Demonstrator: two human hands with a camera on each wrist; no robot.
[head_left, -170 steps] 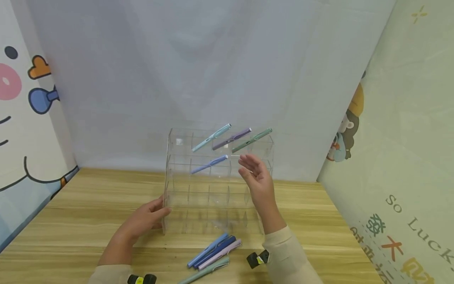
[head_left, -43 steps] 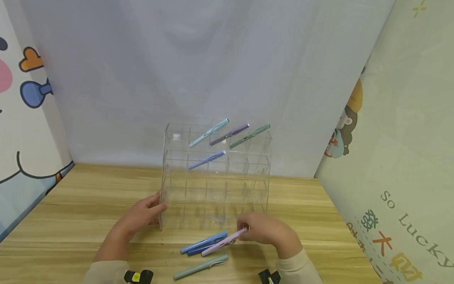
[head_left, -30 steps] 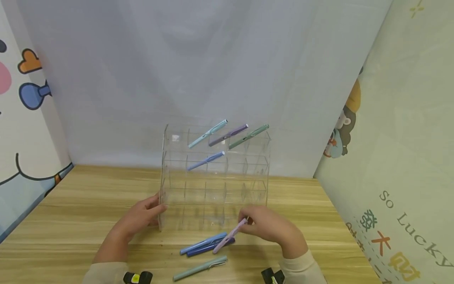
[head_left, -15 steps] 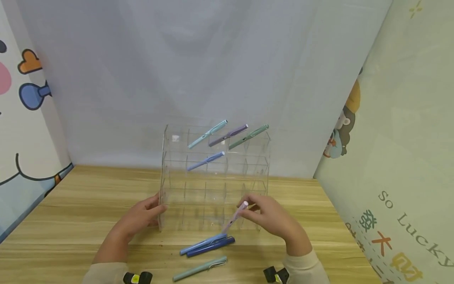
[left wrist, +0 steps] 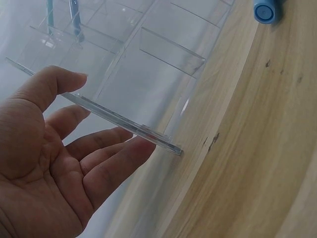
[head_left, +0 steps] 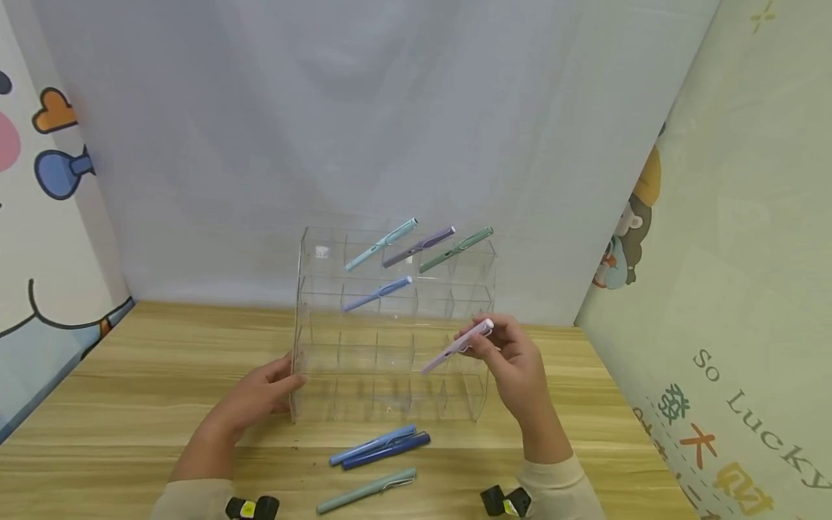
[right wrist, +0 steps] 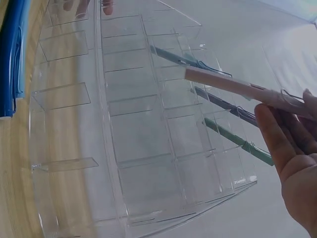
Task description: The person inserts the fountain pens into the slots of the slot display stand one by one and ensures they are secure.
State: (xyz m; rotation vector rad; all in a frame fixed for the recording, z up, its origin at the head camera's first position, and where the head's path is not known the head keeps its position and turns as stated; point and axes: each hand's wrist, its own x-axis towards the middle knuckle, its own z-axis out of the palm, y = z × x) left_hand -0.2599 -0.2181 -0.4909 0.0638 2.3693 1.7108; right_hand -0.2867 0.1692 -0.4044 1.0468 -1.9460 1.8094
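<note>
- Clear acrylic organizer (head_left: 338, 361) stands upright on the wood surface (head_left: 130, 404), a grid of open compartments facing me.
- Top row holds 3 pens: light blue pen (head_left: 381, 245), purple pen (head_left: 419, 247), green pen (head_left: 456, 250), each tilted w/ its cap end sticking out up and to the right.
- 2nd row: one periwinkle pen (head_left: 378, 294) in a slot left of centre; rest of the slots I can see hold nothing.
- My right hand (head_left: 513, 365) has its grip closed on a lilac pen (head_left: 457, 346), pinched at the cap end, lifted off the surface, front tip aimed at a slot on the right side, 3rd row or so – can't tell which exactly.
- My left hand (head_left: 260, 397): grip open, fingers flat vs the organizer's left wall, thumb on the front edge.
- On the surface just in front of the organizer: two blue pens (head_left: 380, 448) side by side, touching; a sage pen (head_left: 366, 491) nearer me, apart from them.
</note>
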